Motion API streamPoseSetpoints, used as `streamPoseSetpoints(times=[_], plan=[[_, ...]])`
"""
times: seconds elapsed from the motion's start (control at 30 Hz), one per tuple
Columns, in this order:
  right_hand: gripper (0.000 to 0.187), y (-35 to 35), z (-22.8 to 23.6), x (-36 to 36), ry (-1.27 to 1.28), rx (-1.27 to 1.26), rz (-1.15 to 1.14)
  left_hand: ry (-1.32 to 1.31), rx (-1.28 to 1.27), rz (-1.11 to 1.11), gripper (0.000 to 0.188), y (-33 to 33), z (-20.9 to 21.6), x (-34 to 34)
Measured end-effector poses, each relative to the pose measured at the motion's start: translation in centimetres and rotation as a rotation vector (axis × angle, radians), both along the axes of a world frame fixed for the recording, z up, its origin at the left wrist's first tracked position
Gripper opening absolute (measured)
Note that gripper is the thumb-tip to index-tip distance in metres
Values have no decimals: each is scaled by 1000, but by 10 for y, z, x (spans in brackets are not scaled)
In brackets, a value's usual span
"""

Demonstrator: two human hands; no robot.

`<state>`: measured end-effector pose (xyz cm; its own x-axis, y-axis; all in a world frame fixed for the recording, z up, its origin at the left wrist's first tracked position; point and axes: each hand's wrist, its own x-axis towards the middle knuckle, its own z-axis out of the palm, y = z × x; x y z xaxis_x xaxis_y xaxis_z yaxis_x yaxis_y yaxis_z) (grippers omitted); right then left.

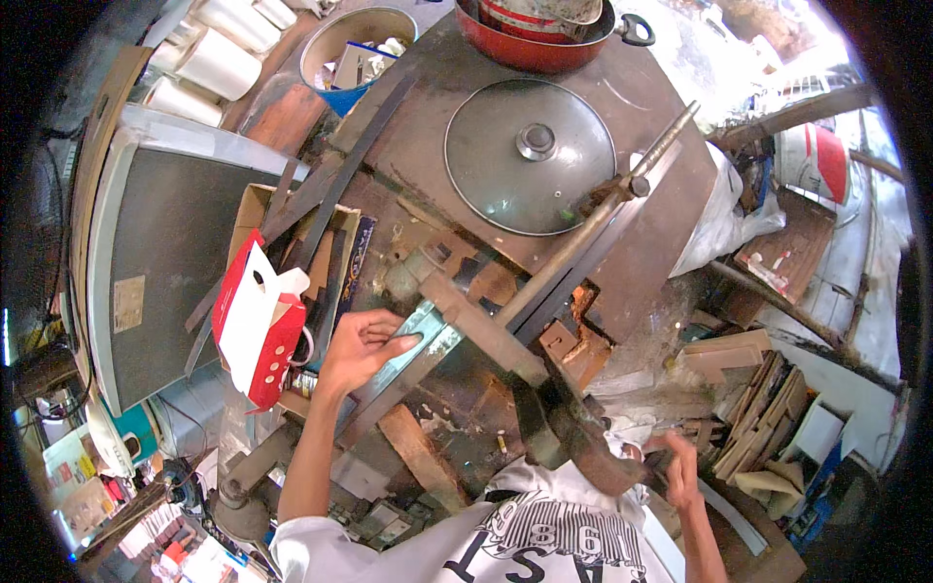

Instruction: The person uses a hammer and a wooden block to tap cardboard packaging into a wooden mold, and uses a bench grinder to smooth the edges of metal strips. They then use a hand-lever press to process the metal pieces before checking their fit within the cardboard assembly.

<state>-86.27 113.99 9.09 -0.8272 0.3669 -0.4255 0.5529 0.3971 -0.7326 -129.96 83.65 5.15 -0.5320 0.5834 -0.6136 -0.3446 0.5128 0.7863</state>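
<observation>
My left hand (362, 354), curled nearly closed, holds a pale-blue strip (400, 362) along a metal bar (394, 402); keeping it flat seems wise. My right hand (677, 466) half-curls near a dark curved lever (581, 433), grip unclear.

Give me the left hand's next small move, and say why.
Probably steady the light-blue strip by pressing down lightly with the left hand: its thumb already lies on the strip, whose upper end sits close to the thick metal bar, so a small slip could shift it there.
</observation>
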Motion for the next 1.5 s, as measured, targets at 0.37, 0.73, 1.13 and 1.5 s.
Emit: streamPoseSetpoints(times=[0.37,0.73,1.13,1.5], plan=[[41,-43,-113,-335,338,372,399,610,-109,354,36,15,46,7],[12,-1,28,-173,533,-83,-699,1072,118,29,41,127,165,107],[25,-117,174,195,1066,980,-1011,903,1242,-571,11,190,217,448],[32,-521,163,530,288,1669,-1698,128,1415,-1503,10,-53,210,856]])
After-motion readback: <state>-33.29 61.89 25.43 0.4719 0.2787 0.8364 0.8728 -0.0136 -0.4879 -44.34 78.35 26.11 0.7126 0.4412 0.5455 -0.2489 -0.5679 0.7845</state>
